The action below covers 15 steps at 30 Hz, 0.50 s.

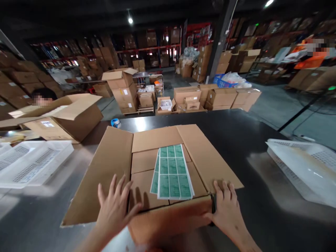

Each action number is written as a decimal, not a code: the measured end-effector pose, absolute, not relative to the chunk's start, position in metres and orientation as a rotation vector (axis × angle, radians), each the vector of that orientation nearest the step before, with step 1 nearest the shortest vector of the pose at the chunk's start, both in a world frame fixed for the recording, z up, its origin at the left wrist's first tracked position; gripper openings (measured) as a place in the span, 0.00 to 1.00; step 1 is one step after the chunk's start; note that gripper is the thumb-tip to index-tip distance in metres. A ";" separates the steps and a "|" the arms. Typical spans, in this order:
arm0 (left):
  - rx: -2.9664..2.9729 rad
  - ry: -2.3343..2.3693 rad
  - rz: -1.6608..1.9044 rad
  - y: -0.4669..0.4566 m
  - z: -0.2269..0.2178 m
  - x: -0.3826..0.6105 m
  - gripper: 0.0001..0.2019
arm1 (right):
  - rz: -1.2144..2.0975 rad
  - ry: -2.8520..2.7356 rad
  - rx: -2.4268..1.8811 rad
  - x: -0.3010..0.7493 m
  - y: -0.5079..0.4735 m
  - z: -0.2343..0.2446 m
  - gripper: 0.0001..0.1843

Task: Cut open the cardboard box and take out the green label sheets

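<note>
Item: open carton (147, 175), standing on a dark table (262, 182) directly ahead of the person, its four flaps folded outward. Smaller brown boxes (143, 161) are filling it to the top.

Item: label sheets (172, 173), green, in a thin stack, lying on the packed boxes. The long axis is running away from the person, the near end fanning slightly to the left. The stack is sitting between the two hands and a little beyond them; the near edge is lying about as close to one hand as to the other.

Left hand (115, 206): open, fingers spread, palm pressing down at the inner edge of the left flap near the carton's near corner. It is gripping nothing.

Right hand (227, 206): open, fingers lying flat together on the right flap at the near right corner, thumb hooking over the carton's edge. It is pinching nothing.

Surroundings: white crates (28, 162) are resting on the table at far left, and another white crate (304, 168) at far right. A second open carton (65, 117) is sitting beyond the left crates, with a person's head showing behind it. A tape roll (115, 123) is lying just past the carton. Stacked cartons (215, 96) and shelving are filling the hall behind.
</note>
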<state>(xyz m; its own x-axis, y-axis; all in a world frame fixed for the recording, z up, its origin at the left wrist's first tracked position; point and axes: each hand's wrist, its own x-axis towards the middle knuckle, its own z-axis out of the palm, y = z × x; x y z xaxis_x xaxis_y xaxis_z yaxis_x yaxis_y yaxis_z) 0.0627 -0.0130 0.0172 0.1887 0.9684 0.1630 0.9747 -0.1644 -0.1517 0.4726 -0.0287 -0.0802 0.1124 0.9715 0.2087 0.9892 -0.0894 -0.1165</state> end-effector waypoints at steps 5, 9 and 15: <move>-2.212 -2.043 0.075 0.130 0.053 0.090 0.30 | -0.148 -1.924 -2.123 0.470 -0.028 -0.082 0.62; -2.303 -1.919 0.095 0.193 0.043 0.108 0.29 | -0.161 -1.860 -2.071 0.469 -0.030 -0.093 0.62; -2.559 -1.366 0.080 0.219 0.061 0.097 0.27 | -0.415 -1.921 -1.918 0.489 -0.023 -0.141 0.68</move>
<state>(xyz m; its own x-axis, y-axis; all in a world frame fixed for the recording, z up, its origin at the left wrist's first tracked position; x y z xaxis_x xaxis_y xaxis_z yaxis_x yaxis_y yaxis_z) 0.0968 0.2188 0.0613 0.5619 0.8247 0.0640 0.8117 -0.5348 -0.2348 0.4891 -0.0227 -0.1408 0.0148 0.8813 0.4724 0.9977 0.0183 -0.0654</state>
